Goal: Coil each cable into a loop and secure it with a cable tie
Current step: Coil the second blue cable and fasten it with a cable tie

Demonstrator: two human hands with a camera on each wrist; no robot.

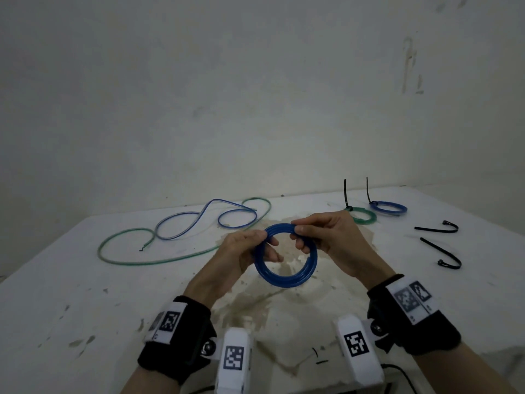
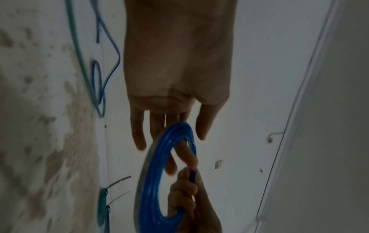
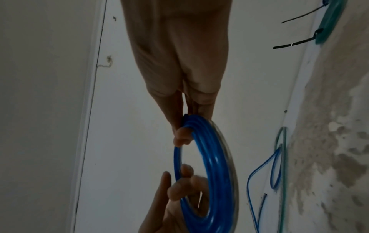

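A blue cable wound into a tight coil point(image 1: 284, 281) hangs in the air over the middle of the table. My left hand point(image 1: 262, 243) holds its upper left arc, thumb on top and fingers through the ring. My right hand point(image 1: 298, 234) pinches its top right arc between thumb and curled fingers. The left wrist view shows the coil point(image 2: 151, 173) edge-on below my left hand point(image 2: 175, 126). In the right wrist view my right hand point(image 3: 183, 126) grips the coil point(image 3: 215, 173) at its top. No tie is on this coil.
On the stained white table point(image 1: 85, 294), a loose green cable point(image 1: 127, 260) and a loose blue cable point(image 1: 199, 220) lie at the back left. A tied green coil point(image 1: 365, 216) and a tied blue coil point(image 1: 387, 207) sit back right. Two black cable ties point(image 1: 437, 228) point(image 1: 443, 253) lie right.
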